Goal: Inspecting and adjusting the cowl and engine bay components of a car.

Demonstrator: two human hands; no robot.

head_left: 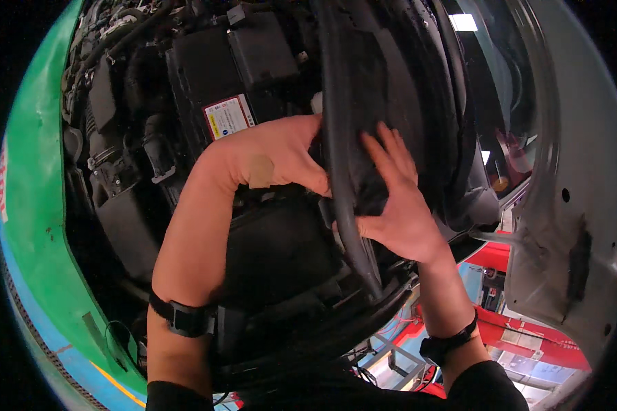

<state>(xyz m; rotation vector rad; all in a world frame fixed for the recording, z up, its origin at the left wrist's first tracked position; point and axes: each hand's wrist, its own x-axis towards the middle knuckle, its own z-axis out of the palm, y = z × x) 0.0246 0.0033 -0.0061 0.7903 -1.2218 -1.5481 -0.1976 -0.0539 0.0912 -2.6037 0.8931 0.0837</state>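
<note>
A long black rubber sealing strip point(337, 137) runs down the engine bay along the edge of a black plastic cowl panel point(373, 75). My left hand point(277, 154) reaches in from the left of the strip. Its thumb is at the strip's edge, while its fingertips go out of sight beneath it. To the right, my right hand point(401, 205) lies over the panel with fingers stretched out and its thumb at the strip lower down. Nothing is visibly held in the right hand. A round tan patch point(260, 171) sticks to the back of my left hand.
A black battery point(199, 75) with a white label point(227, 116) sits beyond my left hand. Hoses and engine parts crowd the left side, bordered by a green cover point(38, 157). At right are the windshield point(504, 103) and a grey body panel point(583, 171). Red equipment point(528, 335) stands below.
</note>
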